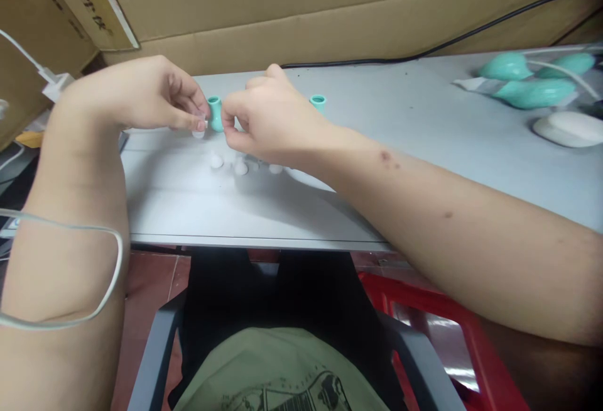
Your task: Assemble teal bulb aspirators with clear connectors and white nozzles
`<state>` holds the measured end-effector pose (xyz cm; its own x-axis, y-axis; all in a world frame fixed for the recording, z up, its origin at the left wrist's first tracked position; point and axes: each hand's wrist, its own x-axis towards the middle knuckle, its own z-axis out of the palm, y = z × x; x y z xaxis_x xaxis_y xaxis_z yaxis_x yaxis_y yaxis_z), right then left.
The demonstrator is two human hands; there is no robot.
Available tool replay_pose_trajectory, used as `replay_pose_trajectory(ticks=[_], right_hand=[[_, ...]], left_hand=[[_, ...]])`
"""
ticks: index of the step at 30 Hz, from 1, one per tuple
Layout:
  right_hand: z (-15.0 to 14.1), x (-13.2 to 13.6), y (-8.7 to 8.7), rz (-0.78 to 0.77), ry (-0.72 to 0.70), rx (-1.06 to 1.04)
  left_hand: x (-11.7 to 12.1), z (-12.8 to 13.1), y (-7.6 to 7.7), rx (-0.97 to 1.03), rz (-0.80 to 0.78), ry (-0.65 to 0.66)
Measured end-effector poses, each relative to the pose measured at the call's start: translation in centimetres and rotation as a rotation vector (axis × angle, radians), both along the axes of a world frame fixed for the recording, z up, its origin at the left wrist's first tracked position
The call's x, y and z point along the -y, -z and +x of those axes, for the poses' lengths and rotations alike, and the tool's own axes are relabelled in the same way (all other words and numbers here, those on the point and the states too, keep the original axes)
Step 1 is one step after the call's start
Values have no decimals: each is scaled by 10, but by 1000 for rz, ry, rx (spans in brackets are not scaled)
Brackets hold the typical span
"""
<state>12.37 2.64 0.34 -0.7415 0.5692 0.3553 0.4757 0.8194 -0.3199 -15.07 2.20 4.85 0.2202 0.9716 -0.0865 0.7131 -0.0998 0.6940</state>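
My left hand (167,97) pinches a small see-through plastic piece (199,129) between thumb and fingers, low over the table. Right beside those fingertips stands a turquoise vase-shaped part (215,115) with an open round top. My right hand (268,112) is on its other side, thumb and forefinger curled together; what they hold, if anything, is hidden. Behind the right wrist a second turquoise part (318,103) shows only its upper end. Several small white rounded pieces, among them one white piece (241,166), lie on the tabletop below my hands.
Turquoise bulb-shaped objects (534,90) and a white computer mouse (568,129) lie at the right of the grey table (424,115). A black cable (358,61) runs along the cardboard wall (301,9) behind. A white cord (115,260) loops across my left arm. Below right is a red stool (471,335).
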Motion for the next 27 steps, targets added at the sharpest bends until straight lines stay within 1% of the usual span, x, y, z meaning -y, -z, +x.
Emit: replay_pose_trajectory(ticks=[1,3,4,6,8,12,14,16,17,18,19,20,21,23,24,25,26,27], right_hand=[[-4,0,1,9,9,12],[-11,-2,5,27,25,43],[-13,-3,6,32,30,55],[-14,-5,8,30,24,72],[-10,-6,6,2,15,60],[9,-7,-3,-10,77,-98],[23,-11,-9,20,91,-203],[36,-24,-13,36,59,-350],[42,-34,-13,37,52,-470],[48,-46,-11,22,74,-534],[53,-60,-7,53,127,-605],[59,-75,0,103,201,-667],[66,-90,7,139,246,-672],[81,-117,25,188,326,-782],[90,-127,33,169,326,-813],[100,-134,39,142,328,-836],[109,-137,42,125,330,-827],[116,-138,42,113,313,-827]], left_hand=[[-2,1,2,-126,30,20],[-5,6,6,-365,75,116],[-5,8,8,-386,84,149],[-5,13,12,-368,85,171],[-4,15,14,-342,76,144],[-2,11,12,-234,51,129],[1,9,10,-187,83,134],[7,10,8,-148,182,94],[10,12,8,-128,265,50],[12,15,8,-121,354,-18],[13,18,9,-104,455,-84],[13,20,10,-98,523,-122],[12,23,12,-75,600,-143],[5,25,15,-21,746,-156],[-1,24,17,7,809,-156],[-9,23,20,31,848,-151],[-18,21,24,47,844,-121],[-29,18,29,99,850,-146]])
